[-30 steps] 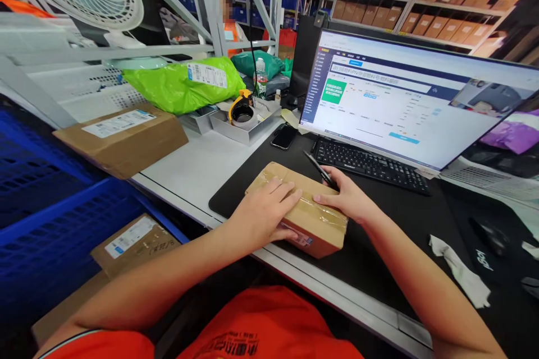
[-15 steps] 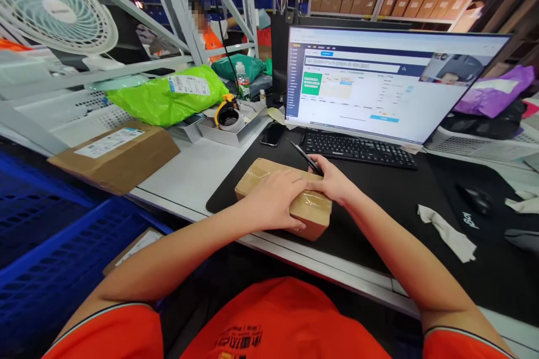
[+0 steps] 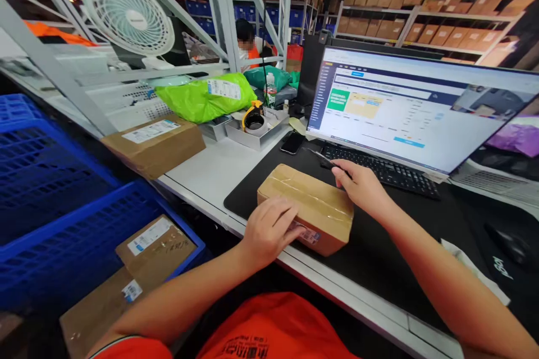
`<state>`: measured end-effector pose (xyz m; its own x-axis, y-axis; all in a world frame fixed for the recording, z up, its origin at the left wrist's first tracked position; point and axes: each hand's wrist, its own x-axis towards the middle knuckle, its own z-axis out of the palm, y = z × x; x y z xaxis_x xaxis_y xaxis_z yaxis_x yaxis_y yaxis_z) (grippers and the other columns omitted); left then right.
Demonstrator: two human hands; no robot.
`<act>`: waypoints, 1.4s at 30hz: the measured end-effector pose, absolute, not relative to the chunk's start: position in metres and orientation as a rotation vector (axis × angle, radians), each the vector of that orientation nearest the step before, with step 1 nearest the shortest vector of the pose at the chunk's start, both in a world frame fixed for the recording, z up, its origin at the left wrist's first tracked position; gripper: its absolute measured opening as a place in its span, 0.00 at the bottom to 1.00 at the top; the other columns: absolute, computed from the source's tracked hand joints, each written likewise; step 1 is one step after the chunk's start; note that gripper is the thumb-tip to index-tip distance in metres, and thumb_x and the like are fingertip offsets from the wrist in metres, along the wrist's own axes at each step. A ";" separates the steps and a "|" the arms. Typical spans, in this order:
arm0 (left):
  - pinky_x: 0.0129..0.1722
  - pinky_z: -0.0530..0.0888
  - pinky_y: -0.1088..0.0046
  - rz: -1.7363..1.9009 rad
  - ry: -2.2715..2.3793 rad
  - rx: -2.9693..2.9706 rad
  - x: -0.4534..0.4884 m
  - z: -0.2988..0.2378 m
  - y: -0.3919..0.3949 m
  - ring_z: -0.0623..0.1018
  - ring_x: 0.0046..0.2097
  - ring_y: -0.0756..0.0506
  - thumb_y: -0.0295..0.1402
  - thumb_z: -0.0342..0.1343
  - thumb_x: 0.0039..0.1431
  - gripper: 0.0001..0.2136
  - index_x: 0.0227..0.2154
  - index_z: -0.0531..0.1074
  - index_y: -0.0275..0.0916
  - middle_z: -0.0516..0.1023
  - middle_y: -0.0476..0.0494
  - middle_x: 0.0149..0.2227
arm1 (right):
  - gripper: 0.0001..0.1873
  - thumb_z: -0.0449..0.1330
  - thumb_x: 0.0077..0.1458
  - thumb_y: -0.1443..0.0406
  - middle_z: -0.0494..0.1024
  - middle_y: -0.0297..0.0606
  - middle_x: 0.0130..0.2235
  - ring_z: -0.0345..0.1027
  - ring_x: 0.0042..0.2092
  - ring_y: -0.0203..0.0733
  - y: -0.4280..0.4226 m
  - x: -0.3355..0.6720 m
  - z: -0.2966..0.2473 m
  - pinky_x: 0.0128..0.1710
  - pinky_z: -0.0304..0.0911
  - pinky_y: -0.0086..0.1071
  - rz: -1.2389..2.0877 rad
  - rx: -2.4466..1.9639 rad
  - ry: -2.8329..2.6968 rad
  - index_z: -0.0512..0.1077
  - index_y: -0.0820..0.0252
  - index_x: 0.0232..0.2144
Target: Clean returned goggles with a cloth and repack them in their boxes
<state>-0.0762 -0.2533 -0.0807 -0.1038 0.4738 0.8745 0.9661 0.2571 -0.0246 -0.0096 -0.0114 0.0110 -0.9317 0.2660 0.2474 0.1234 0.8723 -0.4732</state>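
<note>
A taped cardboard box (image 3: pixel 309 196) lies on the black desk mat, close to the table's front edge. My left hand (image 3: pixel 272 230) grips its near left side, fingers bent over the top edge and thumb by a printed label. Above the far right part of the box, my right hand (image 3: pixel 357 182) pinches a slim black utility knife (image 3: pixel 326 158). The knife's thin tip points left and away from me, and looks blurred. Clear tape runs along the box's top, which looks closed.
Behind the mat stand a monitor (image 3: pixel 421 106) and a keyboard (image 3: pixel 379 171). A phone (image 3: pixel 292 142) lies left of them. Further left are a tape roll (image 3: pixel 255 122), a green parcel (image 3: pixel 206 98) and a brown parcel (image 3: pixel 155 146). Blue crates (image 3: pixel 138 213) with boxes stand below the table.
My right hand has lifted off the box and moved away with the knife. My left hand has slid from the top to the near side. The camera view has turned left.
</note>
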 end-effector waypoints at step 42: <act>0.39 0.69 0.60 -0.435 -2.161 -1.891 -0.151 -0.017 -0.217 0.76 0.39 0.36 0.56 0.57 0.55 0.21 0.29 0.74 0.41 0.79 0.41 0.35 | 0.29 0.63 0.58 0.55 0.80 0.37 0.40 0.72 0.36 0.41 0.030 0.064 0.008 0.36 0.65 0.33 0.840 -0.733 -2.529 0.69 0.54 0.60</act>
